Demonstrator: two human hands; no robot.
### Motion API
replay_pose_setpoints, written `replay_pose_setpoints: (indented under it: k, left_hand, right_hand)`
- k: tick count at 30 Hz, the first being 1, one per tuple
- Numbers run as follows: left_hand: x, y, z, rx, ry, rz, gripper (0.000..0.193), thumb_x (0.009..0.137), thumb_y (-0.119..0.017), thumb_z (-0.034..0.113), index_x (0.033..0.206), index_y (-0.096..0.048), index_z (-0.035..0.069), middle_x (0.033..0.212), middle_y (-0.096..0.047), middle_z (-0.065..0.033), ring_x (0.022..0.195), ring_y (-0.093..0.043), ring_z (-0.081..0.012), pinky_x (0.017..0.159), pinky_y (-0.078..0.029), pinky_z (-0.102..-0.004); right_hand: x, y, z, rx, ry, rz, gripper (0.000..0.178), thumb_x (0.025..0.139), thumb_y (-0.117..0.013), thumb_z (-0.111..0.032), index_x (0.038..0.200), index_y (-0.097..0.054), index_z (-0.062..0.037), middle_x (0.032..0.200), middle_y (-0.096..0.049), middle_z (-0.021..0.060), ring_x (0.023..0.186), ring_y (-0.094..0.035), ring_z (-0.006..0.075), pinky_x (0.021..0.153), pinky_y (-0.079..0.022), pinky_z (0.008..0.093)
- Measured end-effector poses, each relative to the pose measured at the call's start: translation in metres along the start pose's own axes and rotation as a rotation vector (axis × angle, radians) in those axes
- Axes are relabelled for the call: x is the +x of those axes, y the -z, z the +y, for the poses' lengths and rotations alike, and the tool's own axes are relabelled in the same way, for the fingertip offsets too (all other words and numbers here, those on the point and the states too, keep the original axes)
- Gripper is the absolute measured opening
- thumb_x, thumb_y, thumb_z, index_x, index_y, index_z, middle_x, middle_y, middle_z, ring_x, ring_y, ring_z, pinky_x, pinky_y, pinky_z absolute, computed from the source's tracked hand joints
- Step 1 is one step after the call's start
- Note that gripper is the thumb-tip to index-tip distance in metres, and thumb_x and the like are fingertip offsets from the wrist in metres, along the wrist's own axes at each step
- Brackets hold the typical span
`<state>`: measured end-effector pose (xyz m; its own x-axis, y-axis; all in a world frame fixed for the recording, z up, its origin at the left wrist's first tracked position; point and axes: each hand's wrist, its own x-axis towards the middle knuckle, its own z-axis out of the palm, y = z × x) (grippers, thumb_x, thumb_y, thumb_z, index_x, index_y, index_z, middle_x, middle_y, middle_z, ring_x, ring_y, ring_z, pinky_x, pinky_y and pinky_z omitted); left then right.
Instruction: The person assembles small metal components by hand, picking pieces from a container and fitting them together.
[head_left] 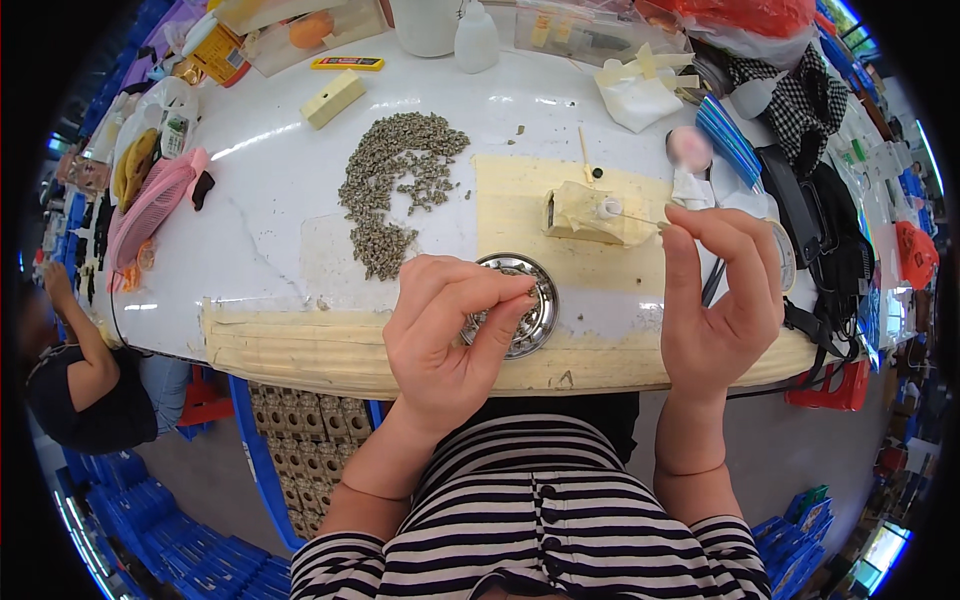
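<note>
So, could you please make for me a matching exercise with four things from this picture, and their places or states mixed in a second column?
Column one:
1. left hand
2. right hand
3. heap of small metal parts
4. cream block

Column two:
A. grey, spread in a curve
B. pinching a thin rod
C. lying near a flat yellow packet
D. partly hiding the round metal dish

Right pairs: 1-D, 2-B, 3-A, 4-C
</note>
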<state>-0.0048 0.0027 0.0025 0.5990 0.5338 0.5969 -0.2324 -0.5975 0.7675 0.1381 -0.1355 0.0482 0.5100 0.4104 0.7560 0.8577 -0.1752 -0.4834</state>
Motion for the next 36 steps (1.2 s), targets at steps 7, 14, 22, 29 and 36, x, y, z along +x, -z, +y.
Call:
replay_pose_setpoints:
  k: [7, 14, 22, 29, 36]
  left_hand:
    - [0.0, 0.004, 0.0, -0.013, -0.019, -0.086, 0.012, 0.085, -0.074, -0.004, 0.096, -0.071, -0.002, 0.089, -0.066, -0.0074, 0.083, -0.056, -0.0179, 0.072, -0.044, -0.0277]
    - [0.0, 0.001, 0.002, -0.044, 0.049, -0.021, 0.016, 0.078, -0.08, 0.001, 0.092, -0.074, 0.005, 0.084, -0.069, -0.0042, 0.077, -0.058, -0.0192, 0.074, -0.043, -0.03]
    - [0.001, 0.002, 0.002, -0.041, 0.038, -0.03, 0.016, 0.079, -0.079, 0.0, 0.093, -0.075, 0.005, 0.084, -0.069, -0.0041, 0.078, -0.058, -0.0191, 0.074, -0.043, -0.03]
    - [0.0, 0.002, 0.001, -0.032, 0.038, -0.035, 0.016, 0.078, -0.079, 0.0, 0.093, -0.075, 0.005, 0.085, -0.069, -0.0045, 0.077, -0.058, -0.019, 0.074, -0.042, -0.0299]
    - [0.0, 0.003, -0.002, -0.056, -0.011, -0.041, 0.013, 0.082, -0.076, -0.002, 0.094, -0.072, 0.0, 0.087, -0.067, -0.0062, 0.081, -0.057, -0.0181, 0.074, -0.044, -0.0288]
  right_hand:
    - [-0.022, -0.011, -0.015, 0.772, -0.249, -0.211, 0.015, 0.105, -0.051, -0.009, 0.111, -0.054, 0.0049, 0.102, -0.066, 0.0138, 0.095, -0.069, 0.0171, 0.083, -0.056, 0.029]
    - [-0.028, -0.022, -0.019, 0.874, -0.331, -0.22, 0.018, 0.106, -0.049, -0.011, 0.111, -0.05, 0.0054, 0.102, -0.066, 0.0147, 0.094, -0.07, 0.0179, 0.084, -0.059, 0.0287]
    - [-0.029, -0.021, -0.018, 0.808, -0.3, -0.233, 0.017, 0.106, -0.05, -0.011, 0.11, -0.051, 0.0054, 0.101, -0.067, 0.0144, 0.094, -0.071, 0.0177, 0.083, -0.059, 0.0286]
    - [-0.026, -0.022, -0.017, 0.763, -0.294, -0.13, 0.015, 0.105, -0.052, -0.01, 0.107, -0.053, 0.0049, 0.099, -0.068, 0.0136, 0.091, -0.071, 0.0173, 0.081, -0.058, 0.0271]
    - [0.0, -0.01, 0.02, -0.058, 0.019, 0.03, 0.005, 0.091, -0.071, -0.003, 0.093, -0.066, -0.0001, 0.091, -0.068, 0.0087, 0.078, -0.064, 0.0195, 0.068, -0.051, 0.0306]
